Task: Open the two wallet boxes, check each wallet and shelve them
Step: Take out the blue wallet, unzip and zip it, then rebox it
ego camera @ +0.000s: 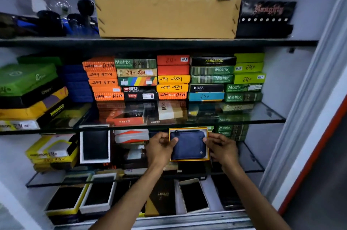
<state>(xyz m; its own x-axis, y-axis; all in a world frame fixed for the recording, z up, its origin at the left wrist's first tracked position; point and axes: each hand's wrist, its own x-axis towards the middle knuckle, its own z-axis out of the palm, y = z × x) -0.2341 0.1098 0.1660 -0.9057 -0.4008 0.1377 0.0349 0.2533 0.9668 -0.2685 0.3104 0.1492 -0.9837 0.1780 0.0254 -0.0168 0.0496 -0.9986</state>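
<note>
A dark blue zip wallet lies in an open yellow-rimmed box, held upright in front of the lower glass shelf. My left hand grips the box's left side, thumb on the wallet's edge. My right hand holds the right side, fingers curled over the rim. A second open box, white-rimmed with a black wallet, stands upright on the same shelf to the left.
Stacks of coloured wallet boxes fill the middle glass shelf. A brown carton and sunglasses sit on the top shelf. Several open boxes with black wallets lie on the bottom level. A white door frame borders the right.
</note>
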